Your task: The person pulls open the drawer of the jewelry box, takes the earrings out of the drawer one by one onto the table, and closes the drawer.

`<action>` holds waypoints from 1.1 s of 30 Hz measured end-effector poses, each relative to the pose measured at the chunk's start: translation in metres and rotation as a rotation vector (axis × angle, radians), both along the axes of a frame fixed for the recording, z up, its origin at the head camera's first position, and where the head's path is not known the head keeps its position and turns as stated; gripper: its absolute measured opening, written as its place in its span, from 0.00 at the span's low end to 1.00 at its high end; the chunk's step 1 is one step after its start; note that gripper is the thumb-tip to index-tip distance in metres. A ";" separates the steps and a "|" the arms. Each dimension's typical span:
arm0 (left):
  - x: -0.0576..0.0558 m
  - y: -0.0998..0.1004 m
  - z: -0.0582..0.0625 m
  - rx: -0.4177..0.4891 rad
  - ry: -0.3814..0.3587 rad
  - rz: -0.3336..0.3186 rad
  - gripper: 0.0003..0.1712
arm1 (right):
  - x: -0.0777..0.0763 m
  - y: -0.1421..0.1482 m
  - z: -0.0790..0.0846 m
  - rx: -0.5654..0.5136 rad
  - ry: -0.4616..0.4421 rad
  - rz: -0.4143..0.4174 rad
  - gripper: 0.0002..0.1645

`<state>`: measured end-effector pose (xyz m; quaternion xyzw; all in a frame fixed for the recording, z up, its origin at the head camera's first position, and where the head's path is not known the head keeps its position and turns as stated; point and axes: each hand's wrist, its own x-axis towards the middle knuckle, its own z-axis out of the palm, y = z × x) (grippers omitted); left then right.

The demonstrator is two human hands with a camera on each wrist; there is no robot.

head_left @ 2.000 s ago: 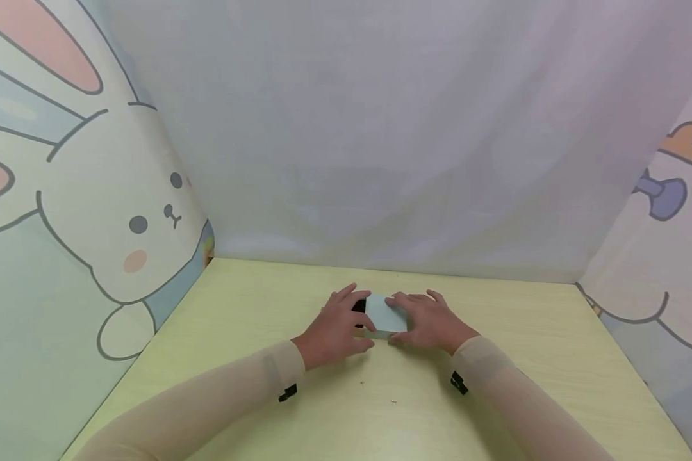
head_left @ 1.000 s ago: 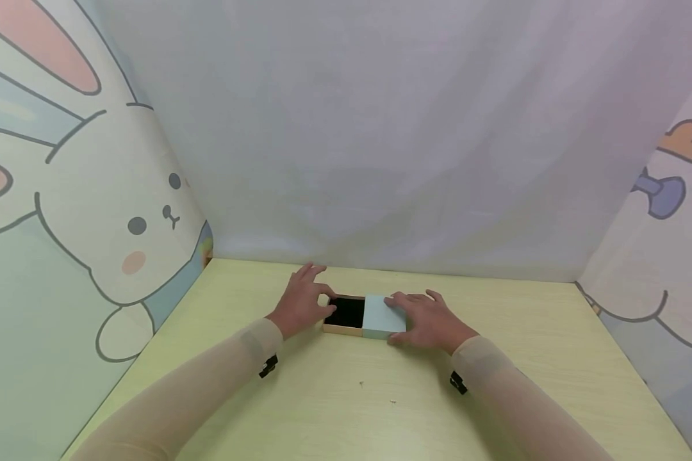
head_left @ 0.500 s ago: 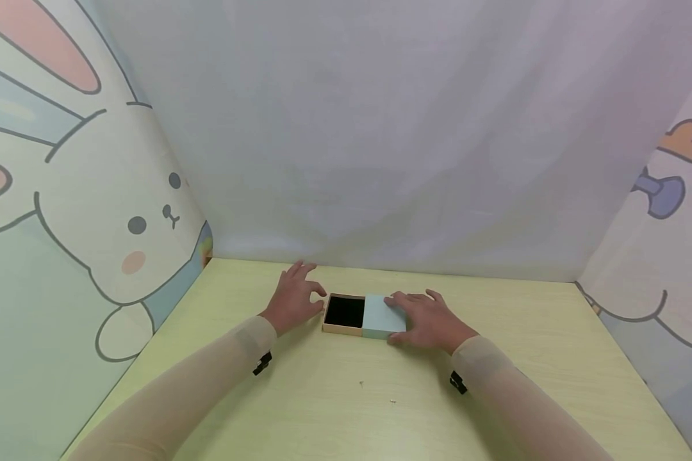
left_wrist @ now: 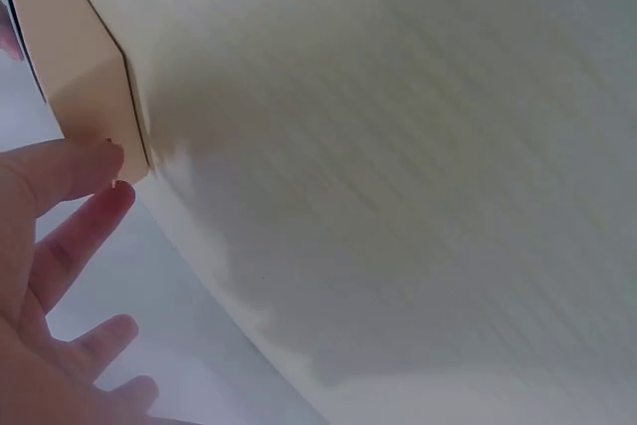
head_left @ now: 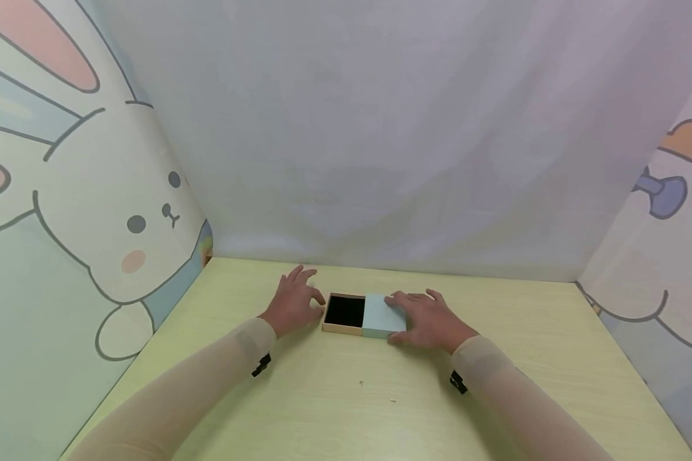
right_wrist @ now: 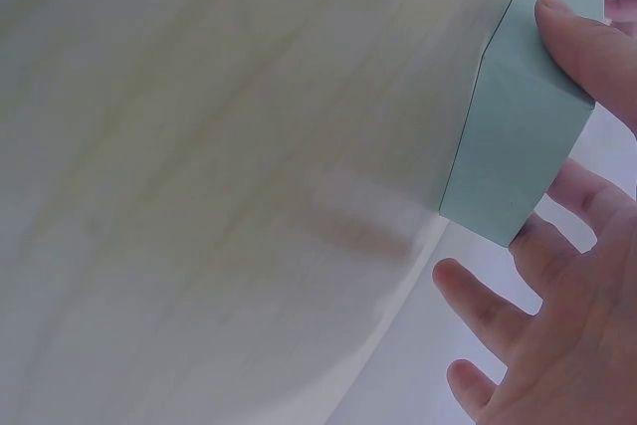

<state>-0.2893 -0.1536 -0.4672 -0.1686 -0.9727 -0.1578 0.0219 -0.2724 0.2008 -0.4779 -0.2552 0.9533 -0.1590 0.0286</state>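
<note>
A small drawer-style box lies on the table, its orange-tan drawer slid out to the left of a pale blue-green sleeve. The drawer's inside is black. My right hand grips the sleeve from the right, thumb on the near side and fingers across the far side. At the drawer's left end, my left hand brings thumb and index finger together on a tiny light pull tab, mostly hidden by the fingertips. The other left fingers are spread. In the left wrist view, the drawer's side is right beside the thumb.
The box stands on a pale wooden table. Two tiny crumbs, one a speck, lie in front of it. A white curtain hangs behind the table, and cartoon-printed panels, one with a rabbit, flank it.
My left hand has moved left from over the drawer to its left end, uncovering the black inside, and pinches there. Box and right hand have stayed in place.
</note>
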 end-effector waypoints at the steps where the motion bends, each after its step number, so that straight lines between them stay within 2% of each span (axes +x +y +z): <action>1: 0.000 0.000 0.000 -0.003 -0.002 -0.001 0.05 | 0.000 0.000 0.000 -0.002 -0.002 -0.001 0.51; 15: -0.002 0.003 -0.006 -0.023 0.029 -0.026 0.06 | 0.001 0.000 0.001 -0.007 -0.009 -0.002 0.51; 25: 0.004 0.008 -0.002 -0.019 0.022 -0.014 0.07 | 0.002 -0.001 0.002 -0.009 -0.009 -0.003 0.51; 33: 0.002 0.011 -0.008 -0.031 0.047 -0.027 0.08 | 0.003 -0.002 0.003 -0.007 -0.007 0.007 0.51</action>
